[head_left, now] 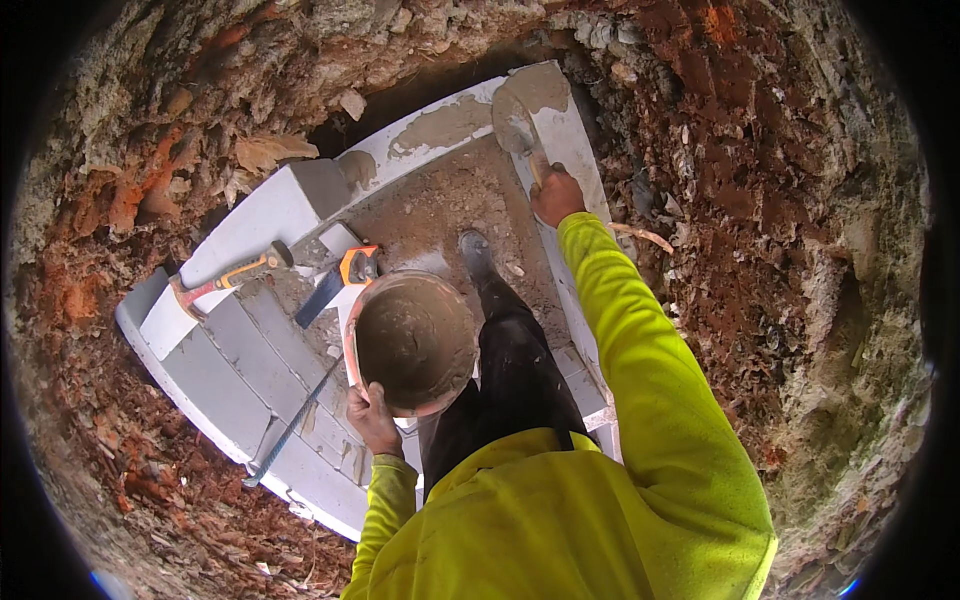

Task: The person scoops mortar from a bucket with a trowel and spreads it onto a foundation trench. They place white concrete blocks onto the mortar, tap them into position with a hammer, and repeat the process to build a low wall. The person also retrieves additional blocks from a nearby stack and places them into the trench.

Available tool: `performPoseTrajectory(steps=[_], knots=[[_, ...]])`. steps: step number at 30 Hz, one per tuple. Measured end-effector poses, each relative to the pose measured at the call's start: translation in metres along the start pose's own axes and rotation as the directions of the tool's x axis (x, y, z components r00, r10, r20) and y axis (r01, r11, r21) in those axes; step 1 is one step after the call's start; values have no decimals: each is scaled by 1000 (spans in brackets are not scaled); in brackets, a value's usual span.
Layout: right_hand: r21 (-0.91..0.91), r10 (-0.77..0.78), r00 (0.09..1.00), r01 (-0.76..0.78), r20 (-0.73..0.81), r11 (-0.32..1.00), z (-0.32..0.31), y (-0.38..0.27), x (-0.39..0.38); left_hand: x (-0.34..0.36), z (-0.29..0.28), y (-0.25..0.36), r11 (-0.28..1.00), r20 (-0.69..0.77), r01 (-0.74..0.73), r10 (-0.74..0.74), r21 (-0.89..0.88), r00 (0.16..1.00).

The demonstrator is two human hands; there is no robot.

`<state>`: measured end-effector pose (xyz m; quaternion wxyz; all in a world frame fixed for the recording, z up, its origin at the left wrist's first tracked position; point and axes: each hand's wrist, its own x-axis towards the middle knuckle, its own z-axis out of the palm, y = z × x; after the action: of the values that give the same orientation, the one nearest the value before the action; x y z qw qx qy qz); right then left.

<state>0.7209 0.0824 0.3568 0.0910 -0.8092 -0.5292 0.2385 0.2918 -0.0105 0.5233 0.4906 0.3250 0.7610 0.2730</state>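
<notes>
By the right grip, the handle of a trowel is being held in closed fingers, its rounded blade being laid over the corner of a white block wall. By the left grip, the rim of a bucket is being clasped at its near left edge. Grey-brown mortar is being contained inside; the bucket is probably being held close to the body so that it is being steadied within the trowel's range. Whether its weight is also being borne from below cannot be told.

Beyond the bucket, an orange-handled tool is lying, and a hammer is being supported by pale blocks, both presumably being placed for easy reach. A bluish bar is resting across the lower blocks. Inside the wall, gritty ground is being stood on by a boot. All around, the space is being enclosed by rough, reddish earth banks.
</notes>
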Motion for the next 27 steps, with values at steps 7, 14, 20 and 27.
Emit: performPoseTrajectory(steps=[7, 14, 20, 27], knots=[[6, 177, 983, -177, -55, 984, -11, -36, 7, -4, -3, 1, 999, 0, -35, 35, -27, 999], [8, -88, 941, 90, 326, 996, -29, -60, -32, 2, -2, 2, 1000, -15, 28, -28, -8, 999], [235, -377, 766, 296, 520, 926, -102, -102, -132, 9, -10, 13, 1000, 11, 21, -22, 19, 1000], [183, -395, 456, 441, 797, 879, -58, -156, -136, 1, -10, 51, 990, 201, -124, 136, -71, 970]])
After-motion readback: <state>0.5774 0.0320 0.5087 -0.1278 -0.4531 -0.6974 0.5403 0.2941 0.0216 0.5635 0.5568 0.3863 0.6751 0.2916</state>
